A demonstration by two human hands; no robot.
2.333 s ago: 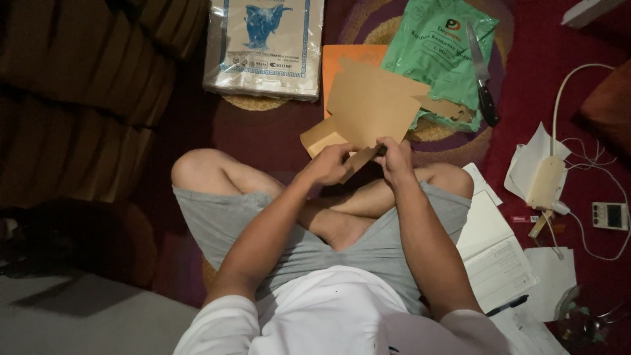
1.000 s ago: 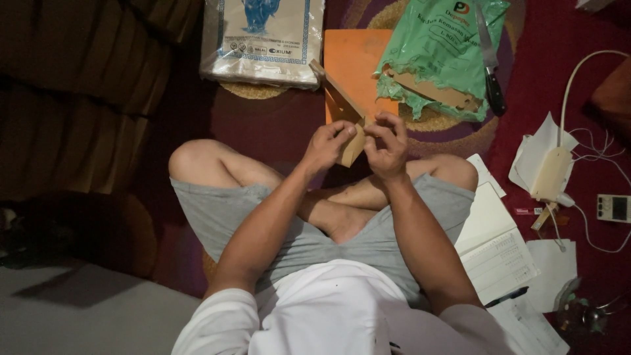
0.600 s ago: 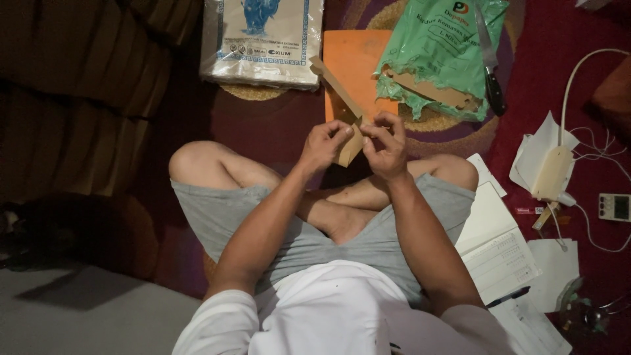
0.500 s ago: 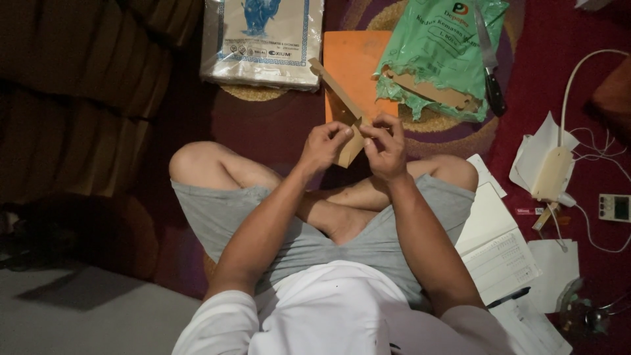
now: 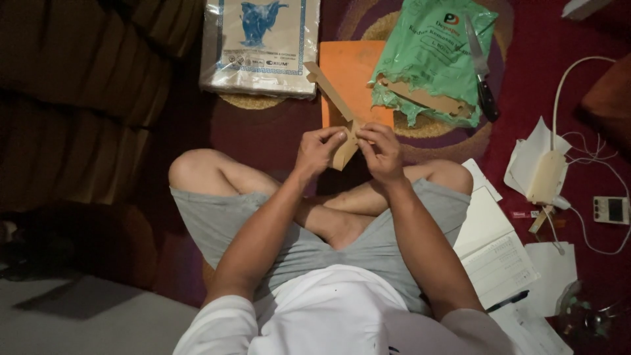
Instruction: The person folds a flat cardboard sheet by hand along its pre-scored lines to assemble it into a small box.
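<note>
I sit cross-legged on the floor [image 5: 263, 131], a dark red rug with a round pattern, and both forearms reach out over my knees and meet in front of my shins.

My left hand [image 5: 317, 150] is closed in a pinch on the lower end of a brown cardboard piece [image 5: 342, 121]; thumb and forefinger clamp it from the left. My right hand [image 5: 381, 151] is closed too, its fingertips curled onto the same spot from the right, knuckles up. The wrists are bent inward, the elbows spread.

The piece is a long narrow strip, already cut to shape and folded or doubled where I hold it. Its free end points up and left, off the floor. I judge the cutting done and the folding partly done; how much shaping is left I cannot tell.

To my right, near the rug's right edge, lie an open notebook [image 5: 493, 243] with a pen [image 5: 507, 301], loose papers, a white cable and a small grey device [image 5: 611, 210].

Just beyond my hands an orange sheet [image 5: 351, 66] lies flat. Right of it a crumpled green bag [image 5: 434, 52] carries another cut cardboard strip [image 5: 424, 98], with a knife [image 5: 482, 72] on the bag's right side. At the far edge, left of the orange sheet, sits a clear-wrapped pack [image 5: 259, 46] with a blue picture.
</note>
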